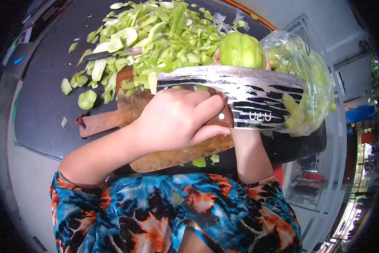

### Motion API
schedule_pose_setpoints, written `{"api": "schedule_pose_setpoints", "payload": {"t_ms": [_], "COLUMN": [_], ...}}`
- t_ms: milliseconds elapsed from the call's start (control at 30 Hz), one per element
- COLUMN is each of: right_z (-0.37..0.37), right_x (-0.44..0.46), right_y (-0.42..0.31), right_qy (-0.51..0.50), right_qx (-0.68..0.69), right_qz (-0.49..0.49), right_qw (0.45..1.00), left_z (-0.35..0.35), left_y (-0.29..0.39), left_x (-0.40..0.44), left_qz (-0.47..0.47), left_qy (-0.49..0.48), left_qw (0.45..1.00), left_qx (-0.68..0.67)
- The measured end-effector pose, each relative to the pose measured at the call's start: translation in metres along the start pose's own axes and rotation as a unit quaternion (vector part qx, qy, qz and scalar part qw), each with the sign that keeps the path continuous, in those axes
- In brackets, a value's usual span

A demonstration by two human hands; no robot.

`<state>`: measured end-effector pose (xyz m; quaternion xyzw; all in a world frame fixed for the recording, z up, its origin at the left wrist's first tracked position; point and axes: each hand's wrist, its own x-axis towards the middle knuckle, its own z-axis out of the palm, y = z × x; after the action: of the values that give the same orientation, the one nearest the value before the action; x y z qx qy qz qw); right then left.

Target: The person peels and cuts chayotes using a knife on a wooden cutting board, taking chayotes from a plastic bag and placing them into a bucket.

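Observation:
My left hand [183, 114] is wrapped round the brown wooden handle of a broad cleaver [257, 97]. The cleaver's dark-streaked blade reaches to the right, with its bright edge along the top. Behind the blade, my right hand [217, 56] holds a light green, ribbed chayote [242, 50]; only bits of its fingers show. The blade overlaps the chayote's lower side, and I cannot tell whether they touch. Below both hands lies a wooden cutting board [181, 156]. A large heap of green peels and slices [164, 38] covers its far part and the table beyond.
A clear plastic bag [311, 76] with green pieces stands at the right, close to the blade. A small knife [101, 55] with a dark handle lies among the peels. Loose scraps [87, 100] dot the black table [42, 105]. The board's handle [99, 123] points left.

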<state>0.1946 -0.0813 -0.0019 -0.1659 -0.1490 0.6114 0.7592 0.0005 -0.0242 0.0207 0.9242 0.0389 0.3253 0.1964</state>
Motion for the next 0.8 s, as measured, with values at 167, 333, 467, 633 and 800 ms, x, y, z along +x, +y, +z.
{"api": "schedule_pose_setpoints", "payload": {"t_ms": [167, 333, 467, 633, 800], "right_z": [0.012, 0.006, 0.011, 0.017, 0.008], "right_x": [-0.006, -0.003, 0.007, 0.005, 0.008], "right_y": [-0.001, 0.001, 0.015, 0.009, 0.007], "right_qy": [-0.005, 0.035, 0.09, 0.003, -0.042], "right_qx": [0.017, -0.006, -0.08, -0.05, -0.094], "right_qz": [0.026, -0.007, -0.105, -0.031, -0.027], "right_qw": [0.999, 0.999, 0.987, 0.998, 0.994], "left_z": [0.004, 0.007, -0.003, -0.027, -0.024], "left_y": [0.006, 0.002, -0.021, -0.069, -0.052], "left_x": [0.001, 0.002, 0.007, 0.007, 0.007], "left_qz": [0.026, 0.007, -0.072, -0.256, -0.283], "left_qy": [0.017, 0.002, 0.05, 0.16, 0.142], "left_qw": [0.999, 1.0, 0.995, 0.948, 0.942], "left_qx": [0.008, 0.029, 0.041, 0.104, -0.107]}}
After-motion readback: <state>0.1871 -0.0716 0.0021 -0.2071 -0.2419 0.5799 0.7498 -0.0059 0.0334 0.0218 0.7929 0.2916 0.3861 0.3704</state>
